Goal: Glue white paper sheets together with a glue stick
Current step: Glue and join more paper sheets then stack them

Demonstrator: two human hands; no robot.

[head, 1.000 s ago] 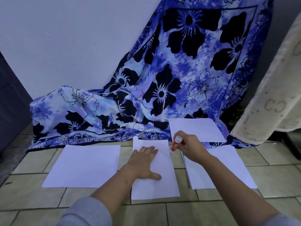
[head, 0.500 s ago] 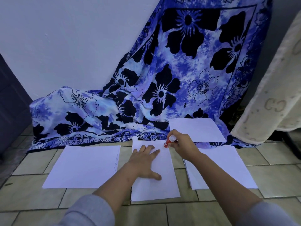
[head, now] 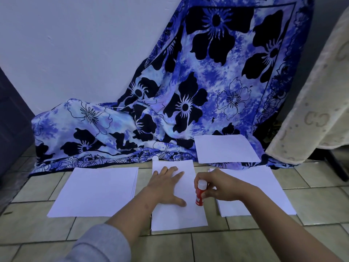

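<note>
A white paper sheet (head: 177, 216) lies lengthwise on the tiled floor in the middle. My left hand (head: 166, 186) presses flat on it with spread fingers. My right hand (head: 221, 186) grips a red glue stick (head: 200, 192) held upright, its lower end on the sheet's right edge. The stick's small white cap (head: 155, 158) sits just beyond the sheet's far left corner. A stack of white sheets (head: 96, 190) lies to the left. Another stack (head: 264, 188) lies to the right, partly under my right hand. A third pile (head: 224, 148) rests on the cloth farther back.
A blue floral cloth (head: 188, 110) drapes from the wall down onto the floor behind the papers. A cream patterned fabric (head: 317, 110) hangs at the right. A dark door or panel (head: 11, 125) stands at the far left. Bare tiles (head: 207, 246) lie in front.
My right hand carried the glue stick from the sheet's far right corner back along the right edge toward me. My left hand stayed pressed on the sheet.
</note>
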